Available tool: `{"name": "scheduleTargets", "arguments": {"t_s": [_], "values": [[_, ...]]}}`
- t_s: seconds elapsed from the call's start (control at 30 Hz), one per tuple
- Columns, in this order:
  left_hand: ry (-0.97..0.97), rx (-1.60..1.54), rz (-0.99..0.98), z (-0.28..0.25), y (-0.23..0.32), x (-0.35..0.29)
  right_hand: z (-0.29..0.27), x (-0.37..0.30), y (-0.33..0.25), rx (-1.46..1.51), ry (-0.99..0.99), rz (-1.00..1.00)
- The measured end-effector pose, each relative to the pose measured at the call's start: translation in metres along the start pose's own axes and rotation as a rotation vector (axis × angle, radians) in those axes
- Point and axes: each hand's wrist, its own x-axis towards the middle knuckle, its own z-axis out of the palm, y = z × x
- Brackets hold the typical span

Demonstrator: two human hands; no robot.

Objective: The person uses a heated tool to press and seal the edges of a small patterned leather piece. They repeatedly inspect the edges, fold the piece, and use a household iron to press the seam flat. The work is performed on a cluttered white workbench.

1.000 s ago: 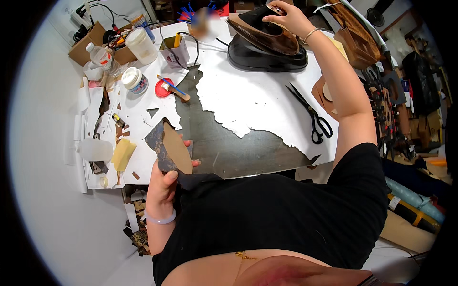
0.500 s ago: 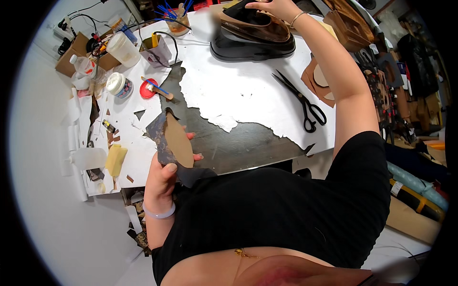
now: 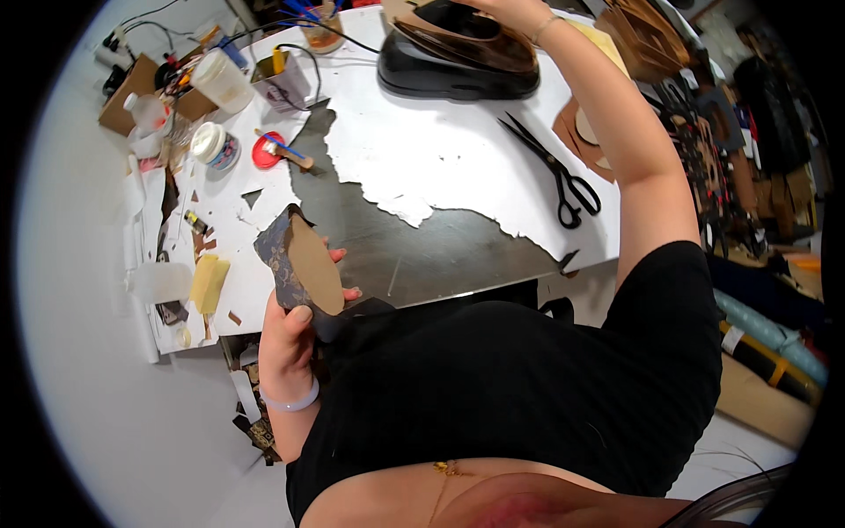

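Note:
My left hand point(image 3: 290, 327) grips a piece of dark blue-grey patterned fabric point(image 3: 280, 255) with a leaf-shaped tan board point(image 3: 315, 264) lying against it. The thumb presses on the near side, and fingertips show past the board's far edge. The fabric's loose lower end hangs toward my black shirt. Farther off, my right hand point(image 3: 513, 11) is at the handle of a brown and black clothes iron point(image 3: 480, 51), its fingers partly cut off by the upper edge. The iron sits on its black base point(image 3: 431, 79).
Black scissors point(image 3: 556, 172) lie on the white table covering point(image 3: 414, 132), which is torn around a dark grey surface point(image 3: 414, 255). A white jar point(image 3: 214, 145), red lid with brush point(image 3: 269, 150), pen box point(image 3: 282, 84) and yellow sponge point(image 3: 209, 283) stand at left. Brown cutouts point(image 3: 581, 132) lie by my right arm.
The iron, tilted above its base earlier, now sits lower on it, with my right hand still at the handle. The view has shifted slightly; my left hand keeps hold of the fabric and board.

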Motion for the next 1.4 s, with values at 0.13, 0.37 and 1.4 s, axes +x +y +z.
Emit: {"name": "scheduleTargets", "arguments": {"t_s": [0.13, 0.37, 1.4], "values": [[-0.023, 0.021, -0.039, 0.012, -0.003, 0.006, 0.005, -0.007, 0.026, 0.041, 0.288, -0.282], [0.064, 0.318, -0.062, 0.021, -0.014, 0.006, 0.098, -0.184, -0.075, 0.770, -0.196, -0.219], [-0.023, 0.419, -0.118, 0.016, -0.033, -0.039, 0.154, -0.280, -0.137, 1.135, -0.603, -0.043]]}}
